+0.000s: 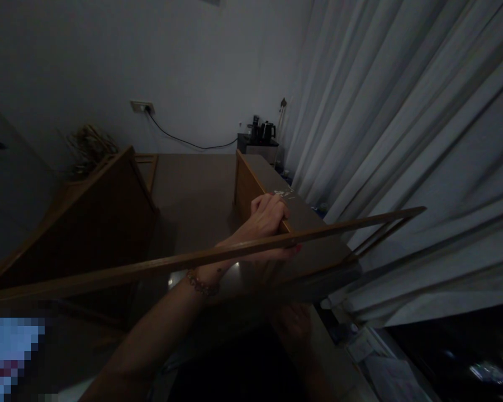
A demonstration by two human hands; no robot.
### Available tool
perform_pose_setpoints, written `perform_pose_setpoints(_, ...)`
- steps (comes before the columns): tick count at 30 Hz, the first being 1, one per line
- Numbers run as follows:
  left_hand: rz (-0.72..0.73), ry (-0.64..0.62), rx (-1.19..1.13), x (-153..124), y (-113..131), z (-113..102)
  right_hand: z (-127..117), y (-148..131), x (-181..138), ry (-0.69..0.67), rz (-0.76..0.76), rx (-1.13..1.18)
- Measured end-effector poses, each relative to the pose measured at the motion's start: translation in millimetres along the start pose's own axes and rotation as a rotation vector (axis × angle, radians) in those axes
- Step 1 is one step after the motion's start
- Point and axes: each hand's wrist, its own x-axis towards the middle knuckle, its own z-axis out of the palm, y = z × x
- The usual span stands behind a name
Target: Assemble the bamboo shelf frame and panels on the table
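My left hand (268,220), with a bead bracelet on its wrist, reaches forward, its fingers curled over the top edge of an upright wooden panel (245,187). A long, thin wooden slat frame (109,273) crosses the view in front of this hand, from the lower left up to the curtain. The thumb lies just under the slat. My right hand (295,329) sits low in deep shadow under the frame's right part. Its fingers are too dark to make out.
A slanted wooden furniture piece (96,223) stands on the left on the brown floor (193,190). Grey curtains (402,139) fill the right side. A kettle on a small stand (262,137) and a wall socket with a black cable (142,106) are at the back wall.
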Motion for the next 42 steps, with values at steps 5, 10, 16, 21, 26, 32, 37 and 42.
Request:
perform_pose_setpoints(5,0.032,0.01,0.004,0,-1,0,13,-6,-13,-0.037,0.253,0.197)
perform_pose_setpoints(10,0.07,0.052,0.009,0,-6,5,19,-12,-22,0.059,0.433,0.378)
perform_pose_setpoints(16,0.09,0.075,-0.003,0,-4,3,12,-16,-10,0.078,0.279,0.42)
perform_pose_setpoints(21,0.099,0.057,-0.007,0,-3,0,8,-8,-13,-0.055,0.214,0.462)
perform_pose_setpoints(26,0.092,0.05,-0.003,0,-3,0,7,4,-24,-0.131,0.064,0.364)
perform_pose_setpoints(32,0.082,0.038,-0.007,0,-2,-2,7,9,-17,-0.088,0.026,0.314)
perform_pose_setpoints(37,0.072,0.034,-0.004,-2,-7,5,13,-5,-7,0.005,0.143,0.379)
perform_pose_setpoints(42,0.076,0.069,0.002,-1,-13,14,14,-18,-2,0.067,0.298,0.42)
